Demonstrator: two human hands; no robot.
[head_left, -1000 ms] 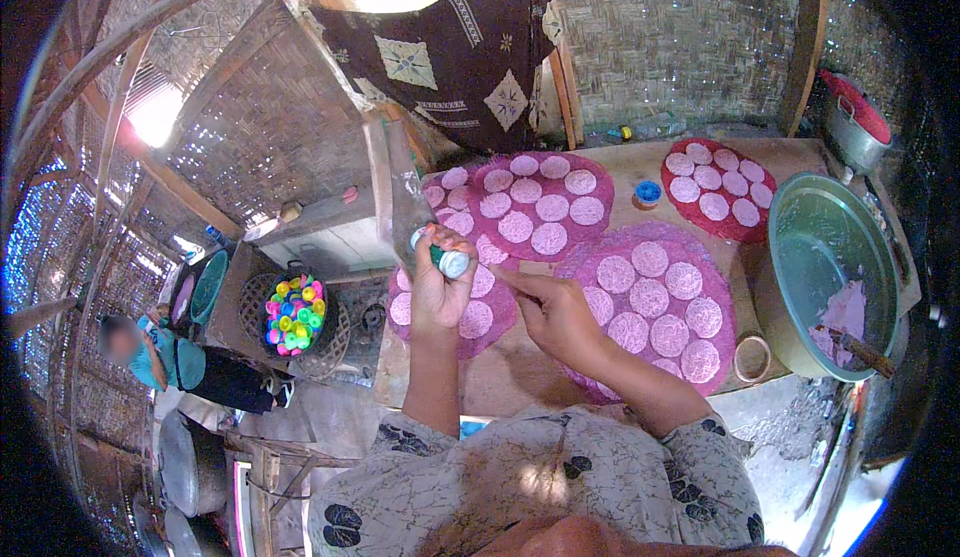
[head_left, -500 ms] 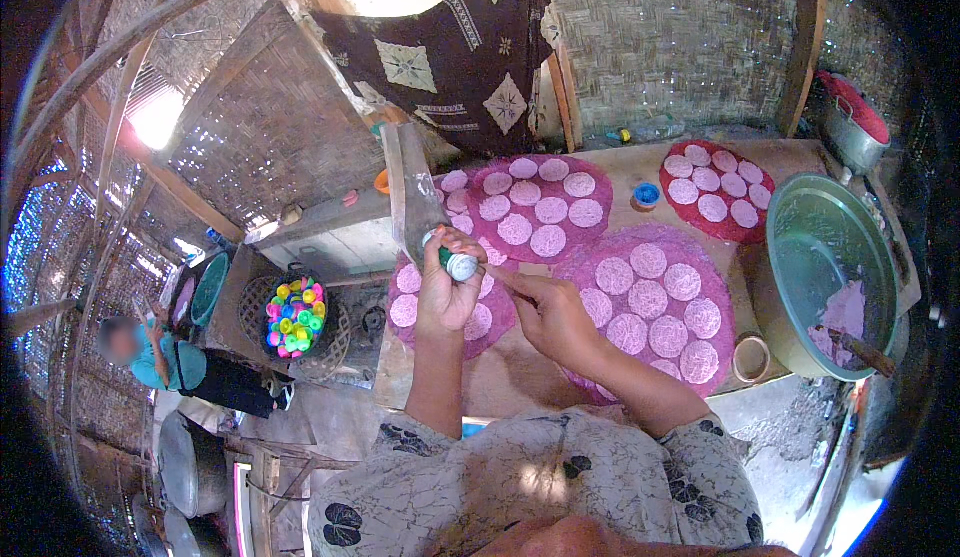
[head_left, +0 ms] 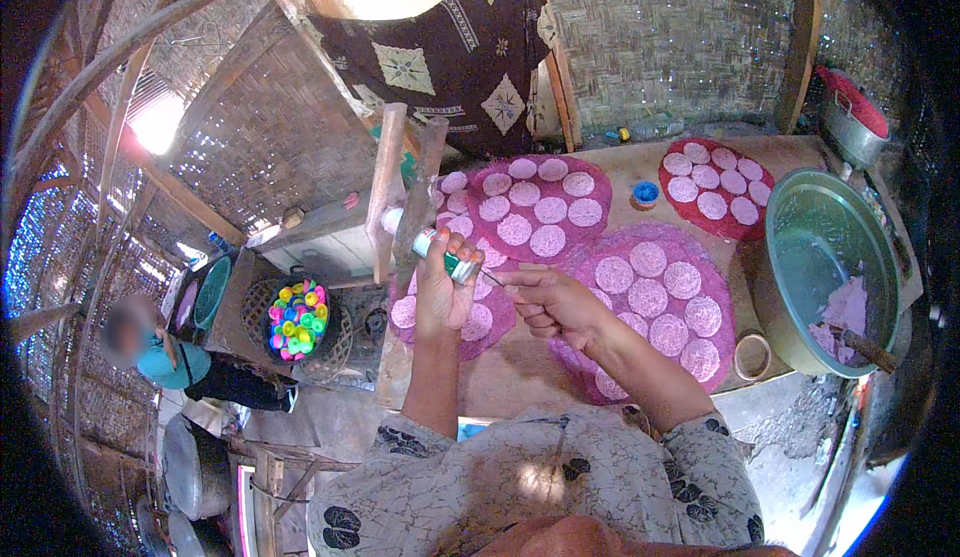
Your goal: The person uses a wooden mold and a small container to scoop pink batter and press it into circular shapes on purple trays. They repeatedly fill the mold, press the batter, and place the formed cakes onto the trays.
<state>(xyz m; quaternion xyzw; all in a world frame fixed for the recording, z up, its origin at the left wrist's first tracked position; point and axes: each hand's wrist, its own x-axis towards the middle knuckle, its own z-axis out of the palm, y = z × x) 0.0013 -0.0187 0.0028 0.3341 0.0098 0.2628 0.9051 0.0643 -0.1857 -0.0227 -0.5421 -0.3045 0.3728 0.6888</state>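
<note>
My left hand (head_left: 446, 292) is wrapped round a small white and green bottle (head_left: 426, 245), raised above the table and tilted. To its right, my right hand (head_left: 560, 307) pinches a thin dark stick-like tool (head_left: 491, 278), whose far end reaches the bottle's right end. Whether it touches or enters the bottle I cannot tell. Beneath both hands lie purple mesh rounds (head_left: 640, 247) bearing several flat pale-pink discs (head_left: 648, 299) with a rough, stringy surface. A small blue-topped pot (head_left: 646, 194) stands farther back on the table.
A large green basin (head_left: 800, 217) with pink dough (head_left: 847, 307) and a wooden-handled tool stands at right. Behind it is a metal pot (head_left: 862, 137). Wooden uprights (head_left: 390, 177) rise at the table's far left. Colourful small cups (head_left: 297, 319) fill a basket. A person (head_left: 165, 362) is at far left.
The bottle has turned in my left hand so more of its side shows. My right hand has turned, exposing its fingers and the thin tool. The person at far left has shifted.
</note>
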